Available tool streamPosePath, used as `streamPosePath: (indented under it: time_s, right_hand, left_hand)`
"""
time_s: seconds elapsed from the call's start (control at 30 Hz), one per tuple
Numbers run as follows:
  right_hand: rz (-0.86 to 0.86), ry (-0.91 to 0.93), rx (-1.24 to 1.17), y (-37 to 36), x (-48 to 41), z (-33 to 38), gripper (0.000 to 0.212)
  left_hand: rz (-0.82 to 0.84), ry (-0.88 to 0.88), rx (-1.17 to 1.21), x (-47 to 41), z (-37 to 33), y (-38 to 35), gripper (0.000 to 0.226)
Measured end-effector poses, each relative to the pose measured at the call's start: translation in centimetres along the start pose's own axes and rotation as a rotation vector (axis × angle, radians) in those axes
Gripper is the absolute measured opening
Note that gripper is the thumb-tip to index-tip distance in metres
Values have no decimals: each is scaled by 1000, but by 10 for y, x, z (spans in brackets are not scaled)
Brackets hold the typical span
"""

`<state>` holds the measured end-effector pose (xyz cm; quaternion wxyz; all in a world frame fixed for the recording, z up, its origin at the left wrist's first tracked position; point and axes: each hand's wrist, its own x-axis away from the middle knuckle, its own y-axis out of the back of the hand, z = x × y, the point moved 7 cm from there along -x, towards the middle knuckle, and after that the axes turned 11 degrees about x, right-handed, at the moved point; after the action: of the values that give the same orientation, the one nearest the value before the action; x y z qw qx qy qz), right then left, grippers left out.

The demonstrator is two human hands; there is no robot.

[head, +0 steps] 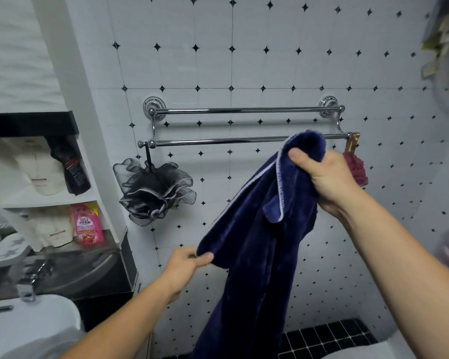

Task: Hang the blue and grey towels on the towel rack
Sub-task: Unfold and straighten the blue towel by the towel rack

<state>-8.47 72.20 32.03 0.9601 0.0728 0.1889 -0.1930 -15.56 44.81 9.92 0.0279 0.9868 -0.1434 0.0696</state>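
A dark blue towel (254,244) with a pale stitched edge hangs in front of the tiled wall, held by both hands. My right hand (324,174) grips its bunched top end just in front of the right end of the lower bar. My left hand (184,265) pinches a lower edge of the towel, down and to the left. The chrome towel rack (218,141) has two bars on the wall, both bare; the towel's top overlaps the lower bar in view, and I cannot tell if it touches. No grey towel is in view.
A black mesh bath sponge (153,190) hangs from the rack's left end, and a red one (358,169) from the right end behind my right hand. Shelves with bottles and a pink pouch (87,224) stand at left above a toilet tank (29,322).
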Motion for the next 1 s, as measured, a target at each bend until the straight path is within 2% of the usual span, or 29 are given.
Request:
streamPosePath:
  time_s: [0.1,0.17,0.23,0.3,0.37,0.43,0.53,0.63,0.7,0.87,1.0]
  right_hand:
    - [-139,-73,56,24,-9,-18,20]
    - [-245,-182,111,36,-14,-45,18]
    - [-360,-329,293,50,-17,-76,24]
    - [-400,-476,628,66,-15,-100,45]
    - [-359,-591,806,78,-6,-120,52]
    - [-319,-669,829,86,7,-136,49]
    - [-356,-655,865,91,14,-142,46]
    - [-373,-589,605,71,16,-130,41]
    - [-296,-522,467,38,23,-115,34]
    - [74,-240,582,-55,66,-80,35]
    - [376,-226,574,-77,90,-71,63]
  left_hand:
    - [-104,-17,385,-5,-18,20,17]
    - [-81,-54,610,-4,-45,18,24]
    - [-63,-63,732,-1,-73,4,29]
    - [-113,-64,733,4,-89,-13,28]
    - [-165,-93,663,10,-98,-28,23]
    - [-190,-140,601,14,-102,-36,22]
    - [-211,-140,592,20,-100,-44,20]
    - [-143,-96,599,29,-94,-70,25]
    - [-81,-71,583,38,-88,-95,28]
    - [-14,-52,644,53,-88,-125,30]
    - [24,-18,703,54,-90,-112,29]
